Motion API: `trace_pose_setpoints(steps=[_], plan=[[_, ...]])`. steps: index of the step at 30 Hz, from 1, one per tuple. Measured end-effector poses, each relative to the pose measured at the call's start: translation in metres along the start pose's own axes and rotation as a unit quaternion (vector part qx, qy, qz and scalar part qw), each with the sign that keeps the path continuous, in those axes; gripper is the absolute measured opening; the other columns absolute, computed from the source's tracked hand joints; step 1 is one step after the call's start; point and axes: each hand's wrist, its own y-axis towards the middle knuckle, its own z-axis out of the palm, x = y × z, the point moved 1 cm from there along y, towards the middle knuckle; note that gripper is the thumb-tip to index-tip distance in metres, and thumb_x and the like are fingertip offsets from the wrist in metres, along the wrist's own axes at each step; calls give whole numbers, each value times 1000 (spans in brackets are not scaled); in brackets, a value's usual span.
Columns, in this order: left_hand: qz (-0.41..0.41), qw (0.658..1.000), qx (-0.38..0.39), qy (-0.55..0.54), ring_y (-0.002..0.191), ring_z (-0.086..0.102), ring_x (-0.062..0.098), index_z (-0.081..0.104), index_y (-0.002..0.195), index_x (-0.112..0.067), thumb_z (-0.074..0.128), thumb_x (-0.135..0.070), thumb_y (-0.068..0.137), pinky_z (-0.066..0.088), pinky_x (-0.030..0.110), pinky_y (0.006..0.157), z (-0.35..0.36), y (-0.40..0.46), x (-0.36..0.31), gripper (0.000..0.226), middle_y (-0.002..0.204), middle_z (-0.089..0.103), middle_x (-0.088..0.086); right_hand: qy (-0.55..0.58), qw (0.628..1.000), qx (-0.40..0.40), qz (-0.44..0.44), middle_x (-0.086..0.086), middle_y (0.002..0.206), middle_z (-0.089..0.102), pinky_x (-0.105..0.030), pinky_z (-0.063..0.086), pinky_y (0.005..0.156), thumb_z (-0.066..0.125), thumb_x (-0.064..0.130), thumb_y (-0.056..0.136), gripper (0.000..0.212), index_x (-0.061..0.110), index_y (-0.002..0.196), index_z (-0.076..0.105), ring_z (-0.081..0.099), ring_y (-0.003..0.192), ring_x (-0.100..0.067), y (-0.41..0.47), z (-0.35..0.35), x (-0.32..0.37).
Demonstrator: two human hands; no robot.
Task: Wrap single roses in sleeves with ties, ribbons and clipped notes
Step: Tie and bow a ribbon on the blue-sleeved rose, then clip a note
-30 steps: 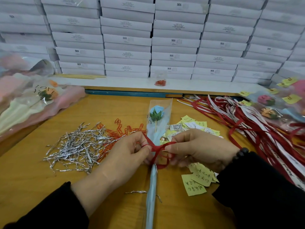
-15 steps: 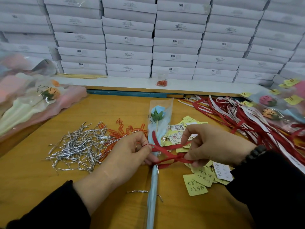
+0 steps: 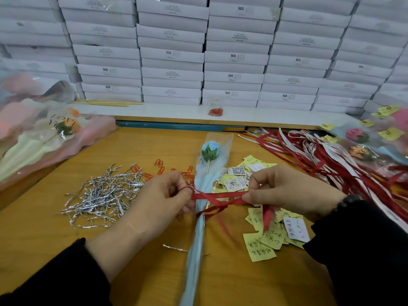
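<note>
The sleeved rose (image 3: 213,151) lies on the table (image 3: 44,250) with its long axis running near to far, bloom at the far end and the gathered blue sleeve (image 3: 196,250) trailing toward me. My red ribbon (image 3: 220,198) crosses that axis at right angles, left to right, knotted at the stem between my two hands. My left hand (image 3: 161,204) pinches the left loop between thumb and forefinger, just left of the stem. My right hand (image 3: 287,193) pinches the right strand the same way, a little further out, over the yellow notes (image 3: 260,250). As I judge it, tightening means pulling straight apart, across the stem, with the left hand as the nearer anchor. The loose tails hang on the near side.
</note>
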Motion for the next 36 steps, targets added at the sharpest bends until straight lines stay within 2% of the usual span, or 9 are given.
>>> trace_pose_setpoints(steps=[4,6,9,12,15,20,28,33,36], plan=[[51,995,-47,78,49,40,4,49,63,-6,60,-9,86,34,16,50,-12,1,-1,26,57,49,5,-63,998,-12,-15,-2,63,64,-27,44,63,73,22,76,18,12,63,65,53,55,-16,0,-3,-1],[60,993,-69,71,55,41,7,48,61,-6,61,-7,85,34,19,53,-17,3,-1,27,67,54,17,-36,999,-12,-34,-6,78,71,-30,47,71,71,20,74,15,13,63,65,59,67,-17,-1,-2,-1],[39,995,-83,29,63,44,19,46,60,-3,57,2,84,35,30,59,-22,6,1,26,77,54,34,-16,999,22,-29,-9,62,67,-24,46,61,69,21,71,17,9,65,60,57,57,-16,-1,0,-2],[44,993,-85,68,51,37,16,42,59,-5,56,5,81,31,22,47,-27,10,3,27,54,39,16,-70,997,30,9,-3,49,60,-23,44,55,70,20,79,19,13,67,58,54,44,-12,0,0,-5],[55,986,-95,127,47,27,12,36,55,-11,56,3,79,24,23,45,-33,12,6,34,50,30,0,-124,992,24,28,1,47,55,-23,44,56,70,25,79,22,20,62,57,53,46,-13,1,-1,-7],[47,973,-104,202,53,28,18,35,57,-13,57,-3,78,24,29,53,-46,15,15,33,54,29,3,-166,985,21,40,4,48,53,-29,48,61,72,23,78,28,20,56,55,53,46,-11,0,-2,-7],[27,953,-87,289,53,34,22,33,56,-15,61,-5,77,31,31,55,-57,19,23,36,51,34,0,-195,980,23,43,8,48,53,-21,45,53,71,14,78,27,18,57,54,50,43,-5,1,-1,-5],[-15,912,-19,410,88,51,19,44,86,-30,74,-32,74,39,32,74,-51,13,6,33,90,51,-4,-257,965,-19,38,8,81,59,-23,47,66,69,19,77,9,23,79,61,55,71,-6,-1,2,-2],[55,920,-23,387,106,45,18,47,104,-33,72,-35,76,35,31,90,-36,8,-2,38,109,47,-5,-269,959,-82,-25,15,88,52,-14,40,62,66,27,79,9,30,86,61,50,80,-1,-1,11,6]])
